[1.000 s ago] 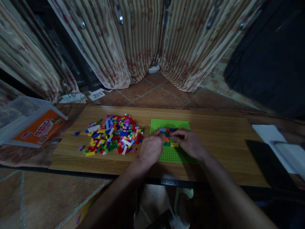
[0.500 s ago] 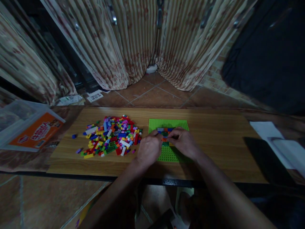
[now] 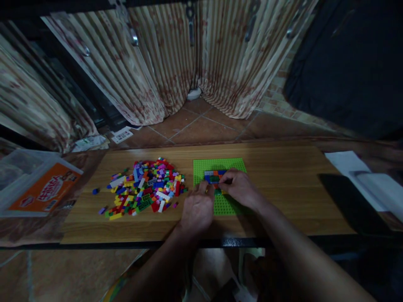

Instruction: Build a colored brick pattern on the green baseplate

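1. From where I stand, a compact cluster of bricks (image 3: 213, 178), with grey, orange, blue and green among its colours, sits on the green baseplate (image 3: 217, 162), toward the middle; its near side is partly hidden by the hands.
2. I'd judge it an early stage: studs show all around the cluster, and a big loose pile (image 3: 154, 182) lies unused on the desk (image 3: 283, 188), left of the plate.
3. The right hand (image 3: 241, 188) has its grip drawn nearly together at the cluster's right side; I can't tell whether a brick is pinched there.
4. The left hand (image 3: 198, 207) reaches the near left side, fingers lowered; its grip's opening and contents are hidden.
5. The clear box (image 3: 28, 159) carries an orange label (image 3: 47, 188) with large white characters, too blurred to read surely.
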Tool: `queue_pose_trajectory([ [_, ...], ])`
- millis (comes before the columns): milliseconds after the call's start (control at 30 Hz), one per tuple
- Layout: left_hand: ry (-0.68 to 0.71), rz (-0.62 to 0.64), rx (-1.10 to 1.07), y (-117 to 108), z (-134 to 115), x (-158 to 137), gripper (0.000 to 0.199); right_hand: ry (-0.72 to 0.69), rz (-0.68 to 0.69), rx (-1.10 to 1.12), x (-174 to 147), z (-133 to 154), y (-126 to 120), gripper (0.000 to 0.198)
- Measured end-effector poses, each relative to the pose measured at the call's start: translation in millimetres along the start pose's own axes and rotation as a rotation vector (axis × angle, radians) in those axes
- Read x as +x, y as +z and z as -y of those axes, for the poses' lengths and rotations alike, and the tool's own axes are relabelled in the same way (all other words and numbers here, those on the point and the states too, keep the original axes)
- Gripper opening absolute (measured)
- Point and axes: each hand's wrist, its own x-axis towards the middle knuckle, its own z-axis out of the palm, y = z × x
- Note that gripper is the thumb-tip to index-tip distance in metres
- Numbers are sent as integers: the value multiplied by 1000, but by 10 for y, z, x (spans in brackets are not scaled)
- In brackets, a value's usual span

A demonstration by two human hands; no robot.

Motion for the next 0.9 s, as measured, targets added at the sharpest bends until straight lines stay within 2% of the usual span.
queue_pose_trajectory([
  [367, -45, 101, 64, -57, -113, 43, 40, 26, -16, 5, 39, -15, 42, 9],
  [767, -57, 89, 64, -60, -157, 56, 38, 17, -41, 5, 43, 15, 101, 15],
  [833, -62, 81, 46, -61, -134, 45, 39, 7, -35, 53, 35, -15, 84, 11],
  [900, -38, 57, 2, -58, -79, 28, 38, 25, -36, 191, 37, -82, 33, 9],
])
